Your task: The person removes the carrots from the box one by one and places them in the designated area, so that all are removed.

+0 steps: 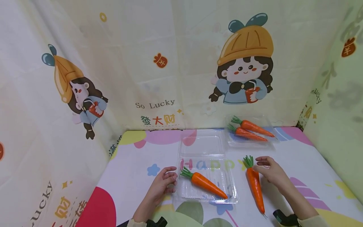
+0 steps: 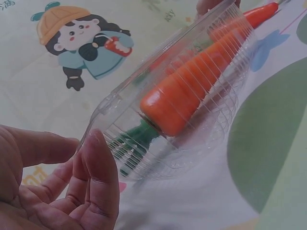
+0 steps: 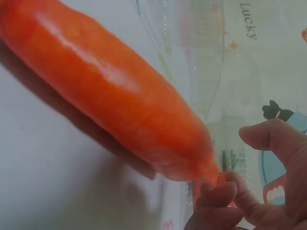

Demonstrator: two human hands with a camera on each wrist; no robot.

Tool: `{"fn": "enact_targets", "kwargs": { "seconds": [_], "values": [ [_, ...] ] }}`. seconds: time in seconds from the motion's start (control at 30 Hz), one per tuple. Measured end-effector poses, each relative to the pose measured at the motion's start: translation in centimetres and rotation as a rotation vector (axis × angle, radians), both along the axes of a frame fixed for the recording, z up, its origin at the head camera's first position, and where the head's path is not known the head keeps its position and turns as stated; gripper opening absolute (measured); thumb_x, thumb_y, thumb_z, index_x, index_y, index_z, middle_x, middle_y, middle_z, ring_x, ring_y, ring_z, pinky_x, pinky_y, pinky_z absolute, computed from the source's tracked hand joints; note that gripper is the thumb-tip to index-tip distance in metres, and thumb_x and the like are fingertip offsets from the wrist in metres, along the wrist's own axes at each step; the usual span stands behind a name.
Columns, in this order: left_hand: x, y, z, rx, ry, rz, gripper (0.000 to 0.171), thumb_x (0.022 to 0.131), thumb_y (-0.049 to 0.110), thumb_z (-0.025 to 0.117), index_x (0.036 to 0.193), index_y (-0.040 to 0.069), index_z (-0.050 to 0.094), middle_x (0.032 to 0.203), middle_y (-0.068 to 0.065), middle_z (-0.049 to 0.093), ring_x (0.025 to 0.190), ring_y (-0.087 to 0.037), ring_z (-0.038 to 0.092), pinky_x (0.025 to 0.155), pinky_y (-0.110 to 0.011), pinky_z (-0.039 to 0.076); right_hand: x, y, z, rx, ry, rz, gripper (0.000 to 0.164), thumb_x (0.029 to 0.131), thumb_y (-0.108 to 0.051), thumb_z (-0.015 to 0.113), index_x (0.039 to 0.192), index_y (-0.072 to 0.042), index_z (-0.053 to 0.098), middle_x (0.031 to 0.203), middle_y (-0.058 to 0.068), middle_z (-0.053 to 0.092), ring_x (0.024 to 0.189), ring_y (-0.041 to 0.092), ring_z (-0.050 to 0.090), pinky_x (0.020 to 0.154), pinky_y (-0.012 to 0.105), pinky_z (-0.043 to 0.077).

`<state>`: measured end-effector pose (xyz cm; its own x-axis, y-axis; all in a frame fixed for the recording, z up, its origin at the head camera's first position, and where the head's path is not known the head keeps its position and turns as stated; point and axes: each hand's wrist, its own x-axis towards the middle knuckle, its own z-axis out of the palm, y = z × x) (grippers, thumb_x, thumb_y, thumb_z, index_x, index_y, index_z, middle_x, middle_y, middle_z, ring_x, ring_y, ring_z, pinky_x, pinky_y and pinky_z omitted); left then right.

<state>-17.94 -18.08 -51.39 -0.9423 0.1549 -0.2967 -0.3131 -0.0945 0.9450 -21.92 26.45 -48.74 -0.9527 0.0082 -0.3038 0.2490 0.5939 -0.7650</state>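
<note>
My left hand is at the left side of an open clear plastic clamshell box. In the left wrist view, its thumb and a finger pinch the box's rim. One carrot with a short green top lies slantwise in that box. To the right, a second carrot lies on the table, green top pointing away. Beside its thick end is my right hand; the right wrist view shows the thumb spread well apart from the other fingers, whose tips are right at the carrot.
Another clear box holding two carrots stands at the back right, close to the cloth wall. The table wears a colourful printed cover. Behind the near box's tray, its lid lies folded back.
</note>
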Motion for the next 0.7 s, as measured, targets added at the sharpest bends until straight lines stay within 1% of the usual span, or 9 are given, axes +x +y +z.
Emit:
{"fn": "enact_targets", "kwargs": {
  "seconds": [0.1,0.2,0.27,0.3,0.4,0.5,0.57,0.7],
  "values": [
    [0.1,0.0,0.1,0.000,0.002,-0.002,0.051,0.101,0.012,0.065,0.146,0.001,0.043,0.102,-0.001,0.063,0.080,-0.012,0.061,0.062,-0.025,0.056,0.1,-0.2,0.4,0.023,0.034,0.009,0.067,0.097,-0.039,0.067,0.144,0.001,0.042,0.144,0.034,0.046,0.115,0.041,0.052,0.083,0.045,0.057],
    [0.1,0.0,0.1,0.001,0.004,-0.003,0.052,0.101,0.012,0.065,0.146,0.001,0.043,0.102,0.000,0.063,0.080,-0.012,0.061,0.062,-0.025,0.056,0.3,-0.7,0.9,0.050,0.072,0.012,0.064,0.096,-0.037,0.069,0.142,0.001,0.045,0.142,0.033,0.049,0.116,0.042,0.052,0.090,0.053,0.054],
    [0.1,0.0,0.1,0.002,0.004,-0.002,0.052,0.101,0.012,0.065,0.146,0.001,0.043,0.101,0.000,0.063,0.080,-0.012,0.061,0.062,-0.024,0.056,0.4,-1.2,1.2,0.073,0.102,0.016,0.062,0.096,-0.036,0.070,0.140,0.002,0.048,0.140,0.032,0.051,0.116,0.041,0.051,0.091,0.053,0.052],
    [0.1,0.0,0.1,0.001,0.004,-0.002,0.052,0.100,0.012,0.065,0.146,0.001,0.043,0.101,0.000,0.063,0.080,-0.012,0.061,0.062,-0.024,0.056,0.4,-1.4,1.5,0.082,0.114,0.018,0.061,0.095,-0.035,0.071,0.139,0.001,0.049,0.139,0.031,0.053,0.115,0.041,0.051,0.090,0.051,0.051],
    [0.0,0.1,0.1,0.000,0.004,-0.001,0.052,0.100,0.012,0.065,0.146,0.001,0.043,0.101,0.001,0.063,0.079,-0.012,0.061,0.062,-0.024,0.056,0.6,-2.4,2.2,0.096,0.154,0.028,0.058,0.095,-0.033,0.072,0.137,0.001,0.052,0.136,0.029,0.056,0.107,0.036,0.055,0.083,0.041,0.053],
    [0.0,0.1,0.1,-0.004,0.005,0.000,0.051,0.100,0.012,0.066,0.145,0.001,0.044,0.101,0.001,0.063,0.079,-0.012,0.061,0.062,-0.024,0.056,0.9,-3.4,2.8,0.081,0.179,0.041,0.055,0.095,-0.033,0.073,0.135,0.000,0.054,0.134,0.027,0.059,0.098,0.029,0.058,0.073,0.031,0.053],
    [0.0,0.1,0.1,-0.007,0.006,0.002,0.051,0.100,0.012,0.066,0.145,0.001,0.044,0.101,0.000,0.063,0.079,-0.012,0.061,0.062,-0.024,0.056,1.1,-4.1,3.1,0.070,0.191,0.054,0.054,0.094,-0.033,0.074,0.134,-0.001,0.055,0.133,0.025,0.060,0.093,0.026,0.061,0.071,0.028,0.054],
    [0.0,0.1,0.1,-0.014,0.009,0.002,0.051,0.100,0.013,0.066,0.145,0.001,0.044,0.101,0.000,0.063,0.079,-0.012,0.061,0.062,-0.024,0.056,1.6,-5.8,4.0,0.055,0.215,0.083,0.053,0.094,-0.032,0.075,0.134,-0.003,0.056,0.131,0.024,0.062,0.090,0.023,0.061,0.071,0.028,0.055]
  ]
}}
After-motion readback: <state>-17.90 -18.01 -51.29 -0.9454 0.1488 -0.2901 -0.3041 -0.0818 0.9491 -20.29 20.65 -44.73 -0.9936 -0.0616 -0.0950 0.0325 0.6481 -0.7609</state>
